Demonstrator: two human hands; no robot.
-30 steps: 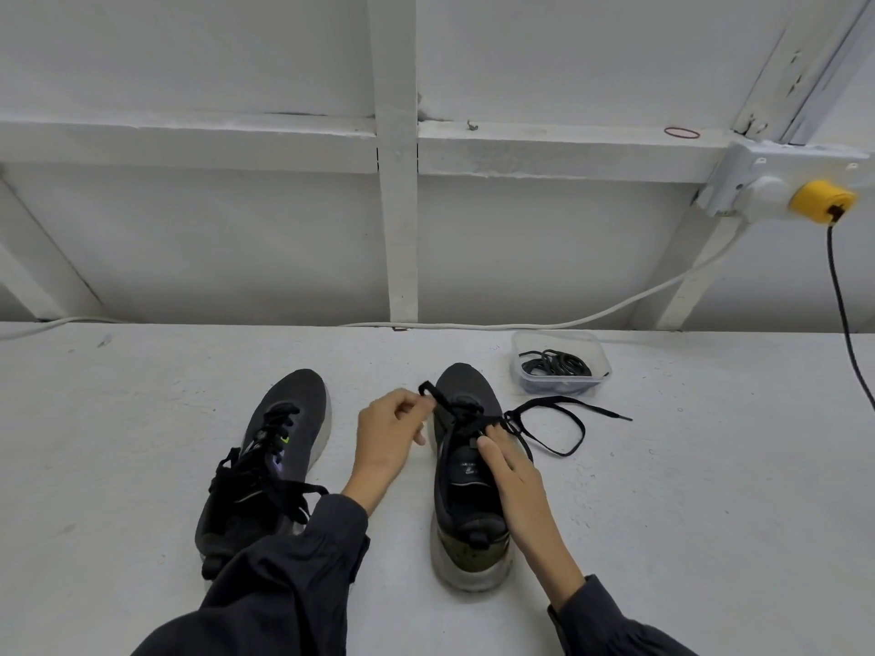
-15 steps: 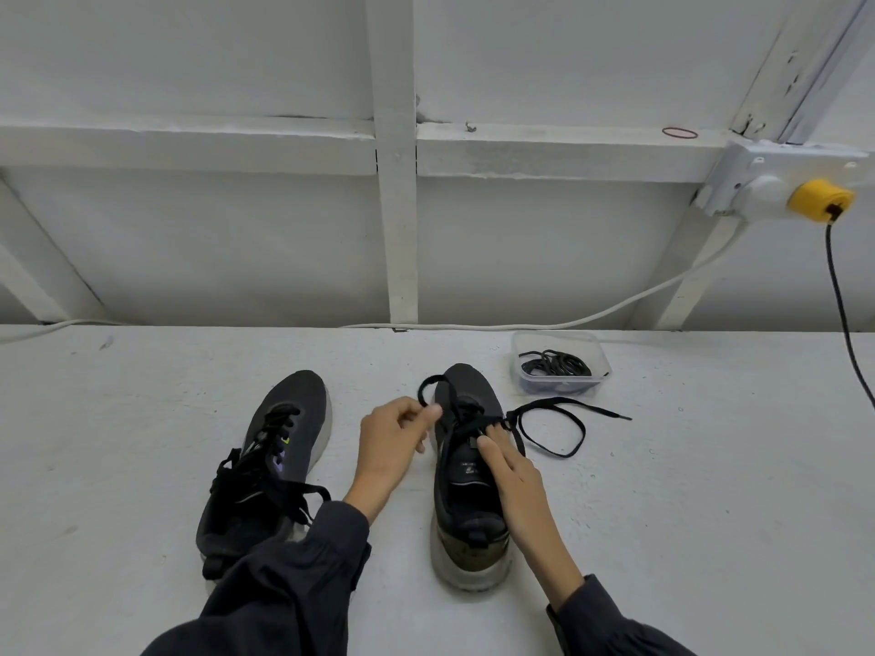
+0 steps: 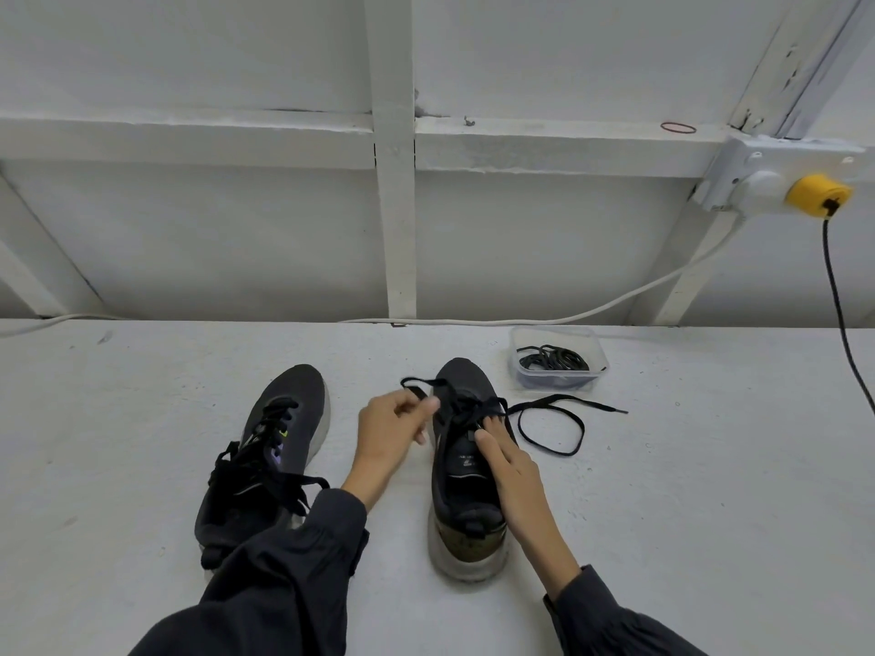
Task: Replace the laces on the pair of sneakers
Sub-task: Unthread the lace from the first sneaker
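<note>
Landmark taken: the right sneaker (image 3: pixel 466 471), standing upright on the white surface (image 3: pixel 686 513), toe pointing away from the wearer of the camera.

Well to the left of it stands the left sneaker (image 3: pixel 279 433), dark, toe also pointing away, its black lace loose and spilling over the collar. A dark sleeve (image 3: pixel 284 575) covers its heel end.

Just left of the landmark's eyelet area, the left hand (image 3: pixel 390 428) is closed in a pinch, thumb against fingers, on one end of the black lace (image 3: pixel 549 426). That end loops up and to the left of the toe.

On the landmark itself, the right hand (image 3: pixel 509 459) lies along its right flank, fingers extended and pressing the tongue and lacing; it is not closed around anything, and whether a fingertip pins the lace cannot be told.

To the right of the landmark, the other end of the lace lies on the surface in an open curve, its tip pointing away to the right.

Beyond and to the right of the toe sits a clear plastic container (image 3: pixel 597 352) holding coiled black laces (image 3: pixel 554 359).
</note>
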